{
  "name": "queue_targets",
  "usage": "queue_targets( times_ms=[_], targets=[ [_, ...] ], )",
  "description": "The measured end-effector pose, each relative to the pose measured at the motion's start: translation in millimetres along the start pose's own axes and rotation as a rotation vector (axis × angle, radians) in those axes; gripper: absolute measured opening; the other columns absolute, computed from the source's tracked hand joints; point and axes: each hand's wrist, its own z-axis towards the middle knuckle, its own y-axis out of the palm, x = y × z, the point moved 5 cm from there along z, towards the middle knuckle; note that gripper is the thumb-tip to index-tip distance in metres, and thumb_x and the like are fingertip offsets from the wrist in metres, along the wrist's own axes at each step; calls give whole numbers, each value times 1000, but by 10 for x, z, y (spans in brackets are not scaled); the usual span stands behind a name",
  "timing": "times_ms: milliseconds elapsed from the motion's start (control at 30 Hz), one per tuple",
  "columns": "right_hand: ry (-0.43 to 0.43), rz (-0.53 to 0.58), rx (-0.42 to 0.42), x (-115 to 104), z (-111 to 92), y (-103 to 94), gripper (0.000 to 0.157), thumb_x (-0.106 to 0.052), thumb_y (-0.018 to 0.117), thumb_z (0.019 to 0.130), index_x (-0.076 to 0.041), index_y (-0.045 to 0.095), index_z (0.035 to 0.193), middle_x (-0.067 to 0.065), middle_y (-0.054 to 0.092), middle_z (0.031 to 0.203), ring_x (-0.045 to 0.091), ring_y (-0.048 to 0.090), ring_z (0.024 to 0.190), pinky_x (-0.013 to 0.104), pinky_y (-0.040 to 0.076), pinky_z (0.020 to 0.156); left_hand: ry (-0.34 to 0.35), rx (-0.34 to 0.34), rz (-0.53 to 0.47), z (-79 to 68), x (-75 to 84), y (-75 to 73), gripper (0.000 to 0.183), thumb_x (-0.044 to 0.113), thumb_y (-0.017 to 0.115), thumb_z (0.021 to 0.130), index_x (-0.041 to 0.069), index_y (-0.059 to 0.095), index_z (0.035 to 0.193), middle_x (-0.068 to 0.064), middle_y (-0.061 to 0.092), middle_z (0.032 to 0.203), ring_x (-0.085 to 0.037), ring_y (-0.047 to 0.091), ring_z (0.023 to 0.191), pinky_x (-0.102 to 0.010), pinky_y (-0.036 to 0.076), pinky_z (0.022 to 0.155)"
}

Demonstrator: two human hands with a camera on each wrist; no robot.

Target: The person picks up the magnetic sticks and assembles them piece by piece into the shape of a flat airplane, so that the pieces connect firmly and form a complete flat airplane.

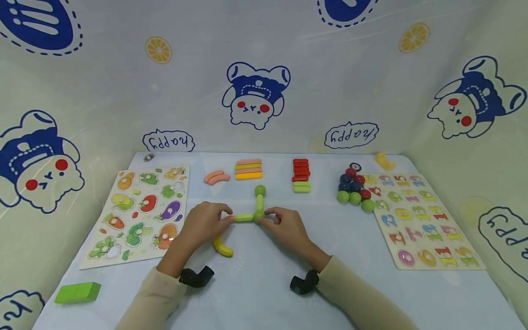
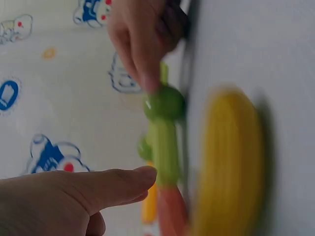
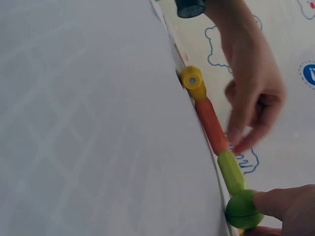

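In the head view, my right hand (image 1: pixel 288 228) pinches a green ball (image 1: pixel 258 216) between thumb and fingers. One light green stick (image 1: pixel 260 202) runs from that ball to a second green ball (image 1: pixel 260 189); another light green stick (image 1: pixel 244 217) points left. A red stick (image 3: pixel 212 127) meets this one end to end, seen in the right wrist view, with a yellow curved piece (image 1: pixel 222 247) at its far end. Over the green-red joint, my left hand (image 1: pixel 206 223) has its thumb and forefinger parted, fingertips right at the sticks; no grip shows.
A vegetable puzzle board (image 1: pixel 136 215) lies left, a number puzzle board (image 1: pixel 425 220) right. Behind my hands are pink curved pieces (image 1: pixel 216 177), pink and yellow sticks (image 1: pixel 249 169), red sticks (image 1: pixel 300 169) and several coloured balls (image 1: pixel 354 185). A green block (image 1: pixel 77 293) sits front left.
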Motion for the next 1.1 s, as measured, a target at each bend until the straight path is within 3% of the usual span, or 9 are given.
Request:
queue_targets(
  times_ms=[200,400,533,667,767,867,1000,1100],
  targets=[
    [-50,-2,-15,-93,46,97,30,-43,71,81,-19,72,97,-6,41,50,7,37,45,22,28,43,94,-14,-15,81,196,13,34,39,74,79,22,71,108,8,46,55,-11,42,50,-27,33,47],
    [-26,9,-69,-137,130,84,22,-40,70,83,-22,72,95,-5,39,49,8,36,45,23,27,44,109,-11,-13,90,198,117,36,43,75,76,24,72,106,13,46,54,-8,43,52,-26,33,50],
    [-11,14,-50,-194,382,-123,16,-36,68,85,-24,72,95,-2,42,51,13,40,46,26,29,42,115,12,-28,98,230,140,37,46,74,77,24,71,106,12,46,53,-9,43,52,-26,35,51],
    [-66,-15,-10,-306,833,-311,17,-35,67,86,-24,72,97,3,45,53,20,42,48,28,30,41,117,24,-58,129,289,170,37,47,73,76,26,71,107,14,48,56,-7,45,54,-25,37,52],
    [-82,-71,-78,-367,1200,-281,20,-36,67,86,-24,71,101,5,46,58,21,44,52,28,32,43,128,25,-88,142,332,197,34,43,74,77,25,71,106,15,50,58,-7,46,56,-24,38,53],
    [-95,-125,-198,-396,1504,-110,22,-35,68,85,-23,71,104,5,48,63,20,46,58,26,34,47,137,43,-97,141,352,201,29,39,74,79,25,73,103,16,49,58,-6,46,56,-24,37,53],
    [-144,-205,-349,-439,1749,193,24,-34,68,85,-22,71,106,3,52,69,18,49,65,25,39,53,144,67,-108,132,346,199,25,37,74,79,25,73,101,15,47,55,-5,43,53,-24,35,51],
    [-177,-260,-416,-481,1828,375,24,-35,68,85,-22,71,105,0,55,72,16,50,69,25,42,57,157,69,-141,128,331,216,24,37,74,79,26,74,100,15,46,54,-5,42,53,-24,34,53]
  ],
)
